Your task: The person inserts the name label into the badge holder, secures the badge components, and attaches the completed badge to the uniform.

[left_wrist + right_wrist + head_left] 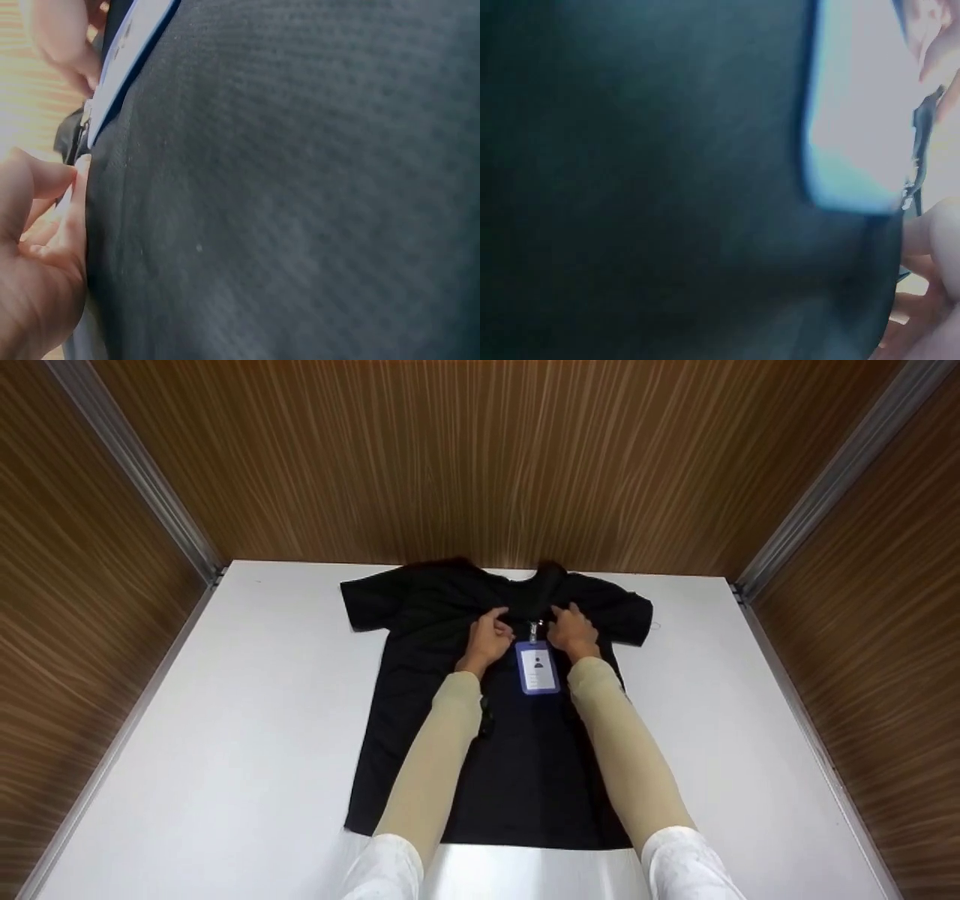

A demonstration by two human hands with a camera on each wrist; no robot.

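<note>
A black T-shirt lies spread out, collar at the far side. On its chest rests an ID badge in a blue-purple frame, with a metal clip at its top. My left hand touches the shirt just left of the clip, index finger extended towards the collar. The left wrist view shows its thumb close to the index finger beside the cloth. To the right of the clip, my right hand rests on the upper chest. In the right wrist view its fingers lie against the fabric, partly hidden by it.
The shirt lies on a white table, its collar close to the back edge. Brown wood-grain panels enclose the table at the back and both sides, with metal posts in the corners. A dark object shows beside the left forearm.
</note>
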